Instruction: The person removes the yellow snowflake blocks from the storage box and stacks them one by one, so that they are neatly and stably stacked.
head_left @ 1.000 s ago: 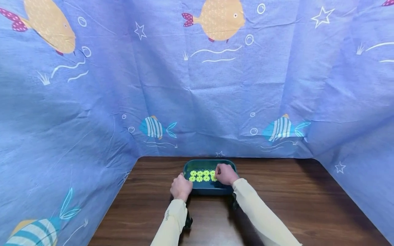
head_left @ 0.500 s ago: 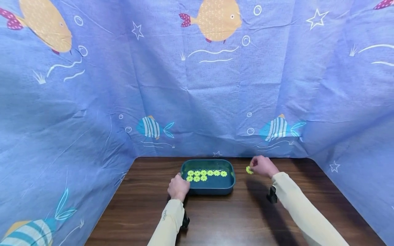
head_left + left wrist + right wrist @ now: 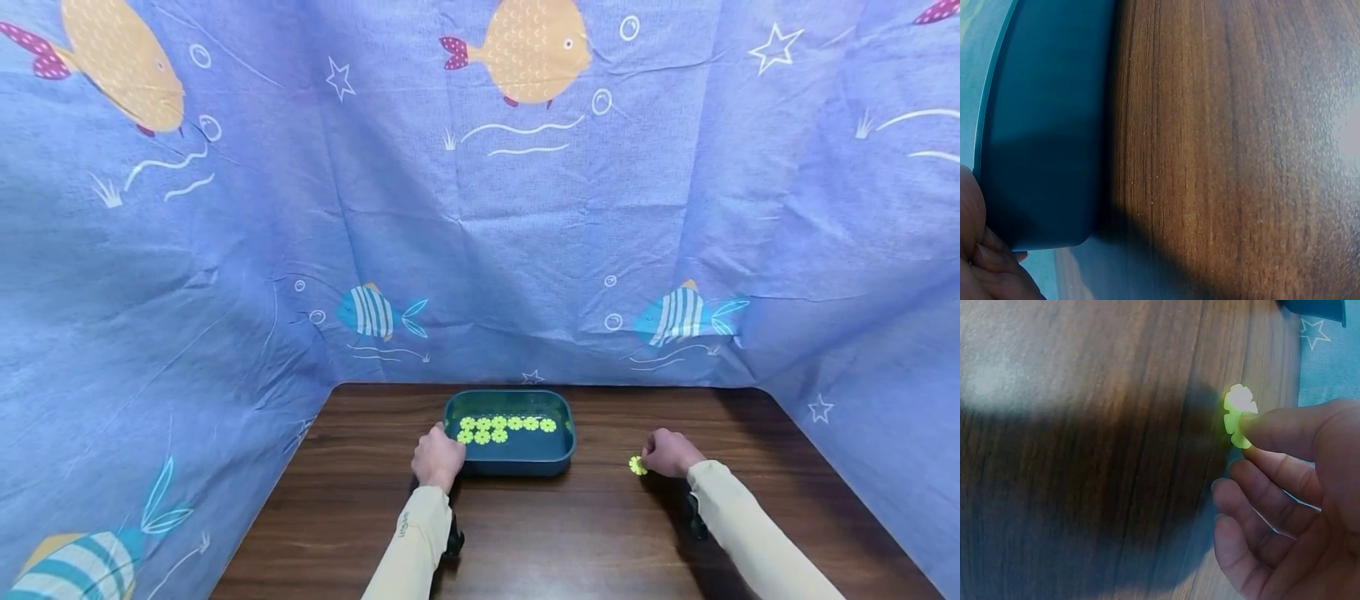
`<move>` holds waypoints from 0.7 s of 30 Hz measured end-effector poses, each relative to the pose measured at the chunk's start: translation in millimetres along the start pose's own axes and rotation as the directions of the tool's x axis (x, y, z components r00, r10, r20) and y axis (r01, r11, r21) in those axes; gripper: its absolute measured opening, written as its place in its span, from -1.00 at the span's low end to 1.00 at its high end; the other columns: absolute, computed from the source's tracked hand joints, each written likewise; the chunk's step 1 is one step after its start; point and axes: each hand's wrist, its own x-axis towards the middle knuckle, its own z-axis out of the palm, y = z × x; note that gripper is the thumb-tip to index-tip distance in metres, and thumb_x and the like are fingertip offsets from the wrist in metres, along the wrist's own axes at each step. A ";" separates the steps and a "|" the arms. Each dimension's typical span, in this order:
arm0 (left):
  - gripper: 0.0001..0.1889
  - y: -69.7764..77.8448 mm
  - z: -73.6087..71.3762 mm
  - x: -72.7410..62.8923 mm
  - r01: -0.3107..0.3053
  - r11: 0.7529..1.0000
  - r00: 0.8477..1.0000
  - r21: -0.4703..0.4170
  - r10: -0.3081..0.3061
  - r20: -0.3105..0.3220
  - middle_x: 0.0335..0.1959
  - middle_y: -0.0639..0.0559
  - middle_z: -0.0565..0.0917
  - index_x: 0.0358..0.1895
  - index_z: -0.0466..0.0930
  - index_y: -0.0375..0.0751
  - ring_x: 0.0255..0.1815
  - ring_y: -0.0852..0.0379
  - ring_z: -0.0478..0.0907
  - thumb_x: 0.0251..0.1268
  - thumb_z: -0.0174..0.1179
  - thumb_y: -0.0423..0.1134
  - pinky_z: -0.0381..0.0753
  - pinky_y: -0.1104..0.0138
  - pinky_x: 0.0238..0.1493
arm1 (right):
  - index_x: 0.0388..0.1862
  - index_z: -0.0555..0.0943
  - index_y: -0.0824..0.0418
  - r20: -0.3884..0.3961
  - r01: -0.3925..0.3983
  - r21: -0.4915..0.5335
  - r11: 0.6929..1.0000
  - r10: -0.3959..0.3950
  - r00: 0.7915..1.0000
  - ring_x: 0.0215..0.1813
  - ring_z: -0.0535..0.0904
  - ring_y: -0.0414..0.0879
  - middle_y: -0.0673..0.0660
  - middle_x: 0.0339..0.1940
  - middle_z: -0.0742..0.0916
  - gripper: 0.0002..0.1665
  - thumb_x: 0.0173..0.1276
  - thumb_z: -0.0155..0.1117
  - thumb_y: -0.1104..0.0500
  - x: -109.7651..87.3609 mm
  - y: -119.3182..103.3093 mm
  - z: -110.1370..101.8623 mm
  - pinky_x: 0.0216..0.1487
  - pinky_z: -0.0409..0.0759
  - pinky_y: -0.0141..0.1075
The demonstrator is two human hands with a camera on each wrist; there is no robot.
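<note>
A dark teal rectangular tray (image 3: 517, 468) stands on the wooden table. Inside it lie several yellow-green flower-shaped pieces (image 3: 482, 437), a longer row behind and three in front at the left. My left hand (image 3: 438, 456) grips the tray's left front rim; the left wrist view shows the curled fingers (image 3: 985, 269) at the corner. To the right of the tray, my right hand (image 3: 672, 454) pinches one flower-shaped piece (image 3: 637, 465) between thumb and finger. In the right wrist view that flower-shaped piece (image 3: 1239, 403) is tilted near the tabletop; whether it touches the wood I cannot tell.
The brown wooden table (image 3: 540, 533) extends in front of the tray and to both sides. A blue fish-patterned cloth (image 3: 525, 250) hangs behind and along the left and right sides. Dark wrist-worn devices sit under both sleeves.
My right hand has lifted a flower-shaped piece from the tray's front row and carried it out to the right, then toward me over the table. The left hand has stayed at the rim.
</note>
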 end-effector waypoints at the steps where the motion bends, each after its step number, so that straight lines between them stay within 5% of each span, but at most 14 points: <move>1: -0.43 0.1 0.2 -0.1 0.001 1.000 1.000 -0.002 -0.001 -0.001 0.05 -0.35 0.70 0.35 0.52 -0.28 -0.21 -0.27 0.68 0.22 0.21 -0.28 0.65 -0.12 -0.22 | -0.65 0.49 0.15 0.003 -0.002 0.003 1.000 0.002 1.000 -0.53 0.40 -0.12 -0.05 -0.67 0.50 -0.84 0.07 0.23 0.29 -0.4 0.4 0.5 -0.43 0.34 -0.28; 13: -0.44 -0.2 -1.5 -1.6 -0.004 1.000 1.000 -0.019 0.004 -0.003 0.08 -0.37 0.69 0.34 0.53 -0.31 -0.19 -0.26 0.68 0.22 0.20 -0.30 0.64 -0.13 -0.21 | -0.51 0.55 0.14 0.045 0.032 -0.017 0.999 -0.031 0.999 -0.41 0.50 -0.12 -0.04 -0.53 0.63 -0.77 0.11 0.47 0.15 0.4 -7.6 1.0 -0.29 0.49 -0.20; 21: -0.45 -0.1 -0.8 -1.1 0.003 1.000 1.000 -0.021 -0.003 -0.005 0.07 -0.37 0.69 0.33 0.53 -0.31 -0.13 -0.30 0.69 0.22 0.19 -0.29 0.65 -0.14 -0.15 | -0.57 0.54 0.13 0.029 0.079 -0.068 0.995 -0.077 0.997 -0.48 0.47 -0.13 -0.05 -0.58 0.60 -0.72 0.01 0.55 0.18 -3.7 -13.6 3.8 -0.38 0.47 -0.21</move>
